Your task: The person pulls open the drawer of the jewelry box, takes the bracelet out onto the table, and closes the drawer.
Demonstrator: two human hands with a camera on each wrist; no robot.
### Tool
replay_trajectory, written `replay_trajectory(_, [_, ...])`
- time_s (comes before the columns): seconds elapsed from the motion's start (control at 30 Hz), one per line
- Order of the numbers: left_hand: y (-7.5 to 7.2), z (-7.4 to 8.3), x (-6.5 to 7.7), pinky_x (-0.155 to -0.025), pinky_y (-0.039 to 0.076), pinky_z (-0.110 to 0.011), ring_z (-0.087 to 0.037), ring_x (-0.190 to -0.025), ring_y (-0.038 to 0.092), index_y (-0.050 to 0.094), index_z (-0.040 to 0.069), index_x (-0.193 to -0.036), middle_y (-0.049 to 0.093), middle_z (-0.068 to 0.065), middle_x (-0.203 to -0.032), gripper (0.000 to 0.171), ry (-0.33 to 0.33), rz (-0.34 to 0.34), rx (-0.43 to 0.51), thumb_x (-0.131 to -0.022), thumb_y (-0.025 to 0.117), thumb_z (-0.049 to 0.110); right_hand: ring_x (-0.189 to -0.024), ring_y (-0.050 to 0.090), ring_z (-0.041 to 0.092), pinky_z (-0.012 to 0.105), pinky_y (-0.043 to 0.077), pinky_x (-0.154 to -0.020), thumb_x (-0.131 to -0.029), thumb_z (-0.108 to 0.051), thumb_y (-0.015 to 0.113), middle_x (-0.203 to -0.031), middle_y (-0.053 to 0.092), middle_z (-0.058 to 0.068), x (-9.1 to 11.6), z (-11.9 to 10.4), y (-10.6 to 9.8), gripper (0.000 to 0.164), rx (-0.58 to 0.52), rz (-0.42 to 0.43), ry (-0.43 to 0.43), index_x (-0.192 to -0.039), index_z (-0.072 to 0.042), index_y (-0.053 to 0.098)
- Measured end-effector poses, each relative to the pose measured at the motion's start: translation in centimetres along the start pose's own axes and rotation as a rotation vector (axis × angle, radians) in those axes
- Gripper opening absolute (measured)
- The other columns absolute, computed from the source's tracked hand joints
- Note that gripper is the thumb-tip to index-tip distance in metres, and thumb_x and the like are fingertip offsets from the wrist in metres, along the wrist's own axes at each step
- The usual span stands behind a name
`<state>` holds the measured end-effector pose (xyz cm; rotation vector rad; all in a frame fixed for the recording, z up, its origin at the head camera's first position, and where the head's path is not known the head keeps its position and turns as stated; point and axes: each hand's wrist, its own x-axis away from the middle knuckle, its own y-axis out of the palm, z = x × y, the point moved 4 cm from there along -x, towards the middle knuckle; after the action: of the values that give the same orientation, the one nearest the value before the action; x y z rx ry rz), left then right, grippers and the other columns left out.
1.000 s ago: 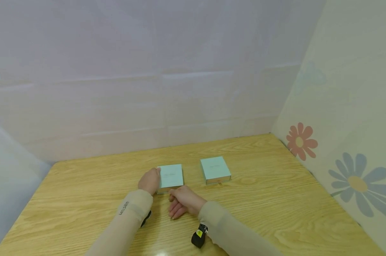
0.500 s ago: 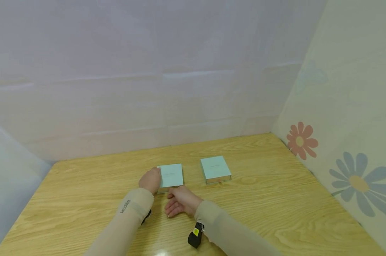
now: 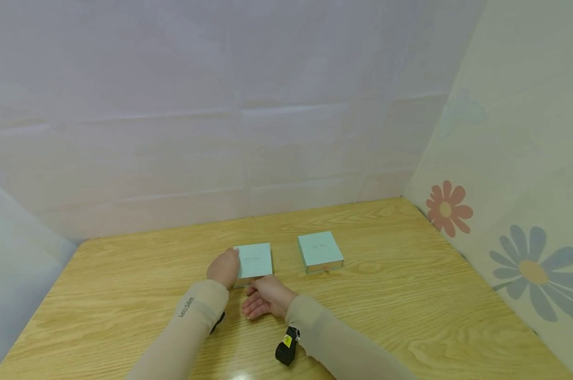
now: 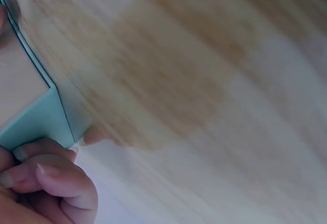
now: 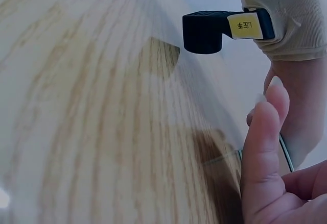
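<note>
A pale blue square gift box [image 3: 255,258] with a pinkish front lies on the table between my hands. My left hand [image 3: 223,268] grips its left side, thumb at the top edge; in the left wrist view the bent fingers [image 4: 56,178] press against the box's corner [image 4: 46,114]. My right hand [image 3: 269,296] is at the middle of the box's front, thumb and forefinger close together there. I cannot tell whether they pinch something. Its other fingers extend leftward below the front, and in the right wrist view straight fingers [image 5: 263,147] hide most of the box.
A second matching box [image 3: 320,249] stands to the right, a small tab [image 3: 326,267] at its front. Both sit on a wood-grain table [image 3: 410,295]. A pale cloth wall [image 3: 172,132] rises behind, and a flowered panel [image 3: 505,174] borders the right side.
My right hand and wrist have shifted slightly left, and its lower fingers have straightened somewhat. The left hand and both boxes stay practically where they were.
</note>
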<state>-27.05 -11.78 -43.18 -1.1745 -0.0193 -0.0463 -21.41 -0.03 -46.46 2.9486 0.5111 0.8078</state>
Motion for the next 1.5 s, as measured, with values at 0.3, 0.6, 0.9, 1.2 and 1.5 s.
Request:
replay_trajectory(0.3, [0.17, -0.07, 0.10, -0.063, 0.055, -0.045, -0.038, -0.076, 0.067, 0.057, -0.013, -0.100, 0.063, -0.022, -0.076, 0.039, -0.012, 0.003, 0.029, -0.108, 0.032, 0.017, -0.050, 0.059, 0.015, 0.027, 0.051, -0.048, -0.103, -0.006, 0.035, -0.066, 0.060, 0.012, -0.25, 0.12, 0.09, 0.026, -0.007, 0.026, 0.033, -0.088, 0.002, 0.055])
replay_trajectory(0.6, [0.16, -0.04, 0.18, -0.064, 0.055, -0.046, -0.038, -0.077, 0.067, 0.056, -0.012, -0.097, 0.062, -0.023, -0.076, 0.038, -0.018, 0.008, 0.025, -0.108, 0.032, 0.016, -0.048, 0.058, 0.013, 0.024, 0.049, -0.045, -0.102, -0.005, 0.036, -0.063, 0.060, 0.010, -0.27, 0.20, 0.17, 0.025, -0.028, 0.030, 0.049, -0.082, -0.002, 0.052])
replay_trajectory(0.9, [-0.01, 0.04, 0.24, -0.064, 0.055, -0.045, -0.038, -0.077, 0.067, 0.056, -0.012, -0.097, 0.062, -0.023, -0.075, 0.039, -0.009, 0.016, 0.038, -0.108, 0.032, 0.016, -0.045, 0.057, 0.012, 0.024, 0.048, -0.043, -0.101, -0.005, 0.036, -0.060, 0.059, 0.008, -0.30, 0.34, 0.20, 0.028, -0.031, 0.037, 0.048, -0.078, -0.006, 0.050])
replay_trajectory(1.2, [0.22, -0.17, -0.02, -0.067, 0.055, -0.046, -0.039, -0.080, 0.066, 0.056, -0.012, -0.098, 0.063, -0.023, -0.077, 0.039, -0.005, 0.006, 0.042, -0.108, 0.031, 0.016, -0.044, 0.056, 0.011, 0.024, 0.048, -0.043, -0.103, -0.007, 0.035, -0.059, 0.059, 0.007, -0.10, 0.41, 0.19, 0.029, -0.029, 0.034, 0.041, -0.078, -0.006, 0.051])
replay_trajectory(1.5, [0.18, -0.27, -0.06, -0.068, 0.054, -0.046, -0.039, -0.080, 0.066, 0.056, -0.013, -0.099, 0.063, -0.023, -0.078, 0.039, 0.003, 0.016, 0.050, -0.108, 0.031, 0.016, -0.045, 0.054, 0.011, 0.024, 0.047, -0.042, -0.102, -0.008, 0.035, -0.059, 0.057, 0.005, 0.09, 0.34, 0.25, 0.029, -0.008, 0.033, 0.050, -0.076, -0.008, 0.050])
